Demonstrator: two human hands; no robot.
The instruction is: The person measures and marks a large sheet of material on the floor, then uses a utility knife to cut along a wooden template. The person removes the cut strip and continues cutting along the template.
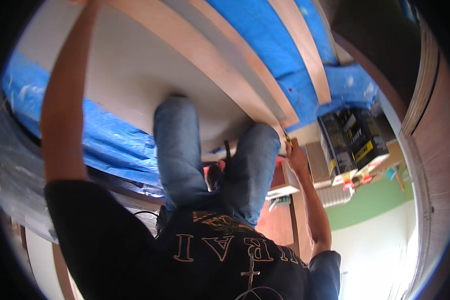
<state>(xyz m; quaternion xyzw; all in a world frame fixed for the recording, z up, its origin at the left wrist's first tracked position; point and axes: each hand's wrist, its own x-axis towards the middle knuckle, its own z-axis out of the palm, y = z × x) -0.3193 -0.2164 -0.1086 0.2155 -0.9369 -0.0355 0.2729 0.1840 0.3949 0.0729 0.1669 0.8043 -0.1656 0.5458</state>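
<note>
My left forearm (64,110) reaches up along the left side, and its hand lies past the upper edge of the picture. On the right, my right hand (297,154) is closed around a slim yellow-and-black hand tool (288,140); its exact kind is too small to tell. The tool's tip is by the near end of a long pale wooden strip (205,55). That strip runs across a large grey panel (135,65) under my jeans-clad knees. A second wooden strip (252,60) lies alongside, its end close to my right hand.
Blue plastic sheeting (117,140) spreads around the panel, with another wooden strip (307,50) on it at upper right. Black-and-yellow boxes (357,140) stand right of my hand. A curved wooden edge (422,80) rises at far right.
</note>
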